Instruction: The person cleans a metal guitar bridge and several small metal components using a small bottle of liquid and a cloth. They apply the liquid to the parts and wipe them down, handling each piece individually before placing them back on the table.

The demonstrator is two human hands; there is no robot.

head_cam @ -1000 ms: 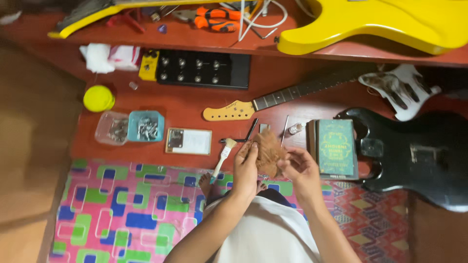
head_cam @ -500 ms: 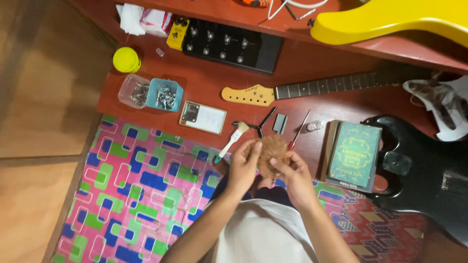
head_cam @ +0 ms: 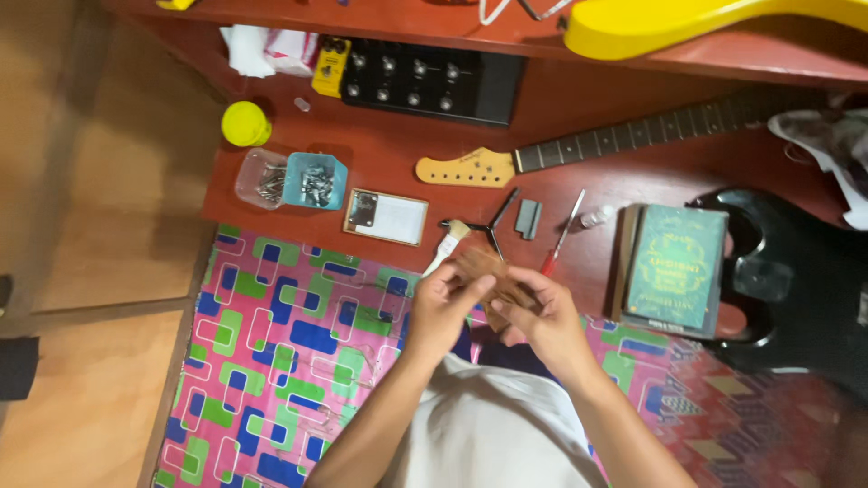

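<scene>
On the low table (head_cam: 579,108) the guitar neck (head_cam: 579,149) lies behind the brush (head_cam: 448,246) and screwdriver (head_cam: 562,235), a book (head_cam: 676,267) to their right, two screw tubs (head_cam: 294,179) left.

Flat rectangular card-backed package (head_cam: 386,217), white face, brown border, small dark part at its left end: lies on red desk (head_cam: 633,181), just right of blue plastic tub (head_cam: 314,180). Crumpled white-and-pink wrapper (head_cam: 268,50): far above tub, at desk's back edge. No screens, no signs.
</scene>
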